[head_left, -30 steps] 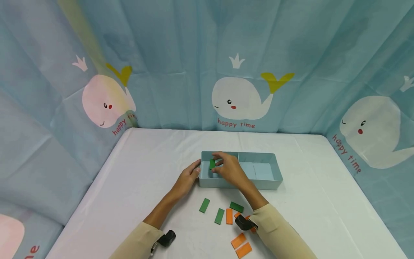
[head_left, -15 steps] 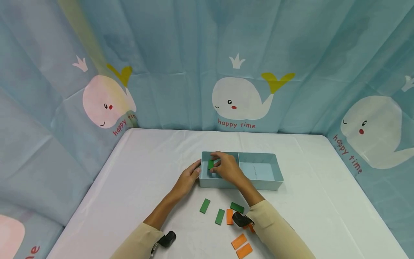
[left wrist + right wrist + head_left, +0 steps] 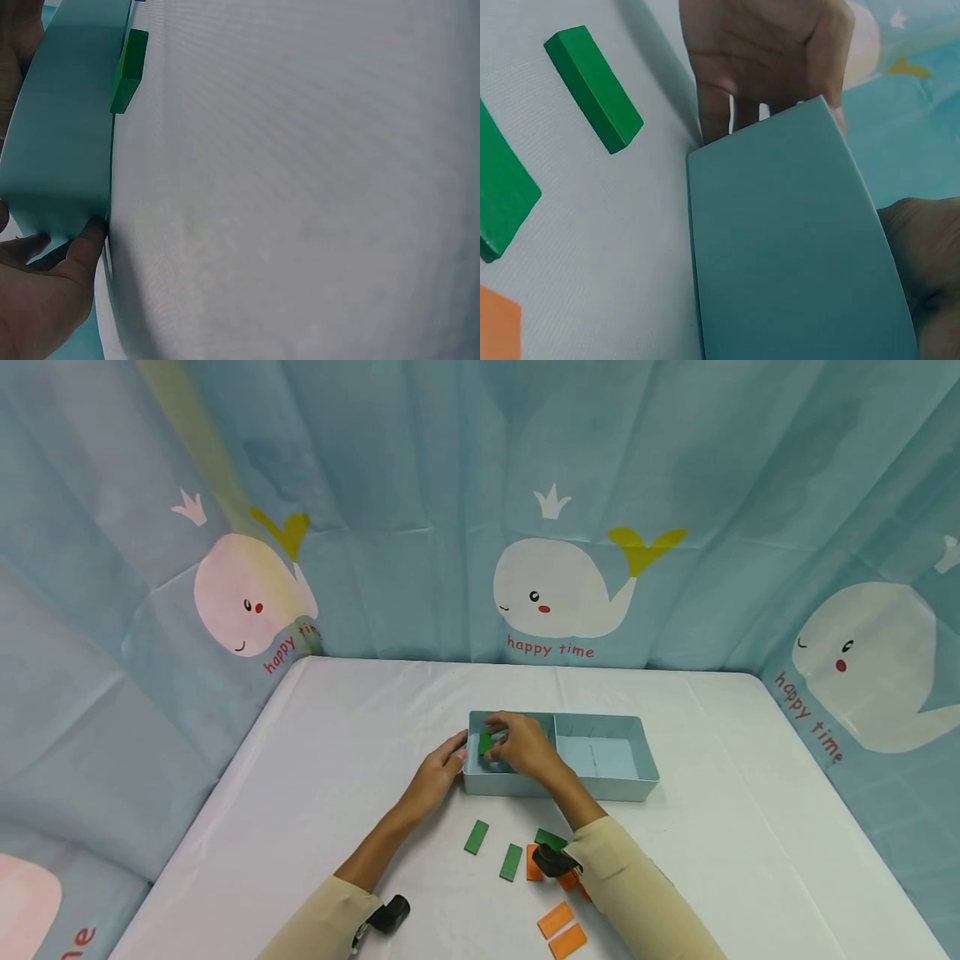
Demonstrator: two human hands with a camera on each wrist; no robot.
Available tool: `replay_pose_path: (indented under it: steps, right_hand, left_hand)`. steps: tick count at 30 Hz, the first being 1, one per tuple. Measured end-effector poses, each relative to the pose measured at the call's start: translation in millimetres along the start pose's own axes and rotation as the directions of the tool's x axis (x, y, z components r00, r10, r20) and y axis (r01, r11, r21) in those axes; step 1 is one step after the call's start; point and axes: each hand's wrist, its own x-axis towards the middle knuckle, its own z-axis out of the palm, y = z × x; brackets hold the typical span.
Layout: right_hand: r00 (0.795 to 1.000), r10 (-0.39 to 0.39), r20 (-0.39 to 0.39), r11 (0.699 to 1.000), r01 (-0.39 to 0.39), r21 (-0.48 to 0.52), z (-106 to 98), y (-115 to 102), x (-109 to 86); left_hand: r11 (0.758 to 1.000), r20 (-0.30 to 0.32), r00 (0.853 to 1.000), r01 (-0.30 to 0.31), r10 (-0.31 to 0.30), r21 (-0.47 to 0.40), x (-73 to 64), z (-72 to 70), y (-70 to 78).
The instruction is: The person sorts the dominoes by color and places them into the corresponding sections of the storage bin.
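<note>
A light blue two-compartment box [image 3: 495, 785] stands on the white table. My right hand [image 3: 531, 750] reaches into its left compartment and pinches a green block [image 3: 484, 744] between thumb and fingers; the box wall hides that grip in the right wrist view. At the box's left end, my left hand [image 3: 433, 779] rests against the outer wall with fingers extended, also visible in the left wrist view as a hand [image 3: 52, 300] touching the end. In front of the box lie more green blocks [image 3: 476, 837] [image 3: 594, 90] and several orange blocks [image 3: 556, 920].
The right compartment [image 3: 600, 756] shows a bare floor with a thin dark line, beyond a divider [image 3: 555, 731]. My right sleeve [image 3: 637, 885] partly covers some orange blocks. A blue curtain [image 3: 405, 593] with printed whales hangs around the table's back and sides.
My right hand has shifted slightly left inside the left compartment, carrying the green block nearer the left wall. The left hand keeps its place at the box end.
</note>
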Motion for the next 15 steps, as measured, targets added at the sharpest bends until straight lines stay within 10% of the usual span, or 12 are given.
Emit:
replay_pose_path:
  steps: [15]
  right_hand:
    - [1.000, 0.004, 0.004, 0.997, -0.004, 0.075, -2.9, 2.4, -2.5]
  left_hand:
    - [1.000, 0.005, 1.000, -0.003, 0.003, 0.018, -1.4, -0.7, 1.3]
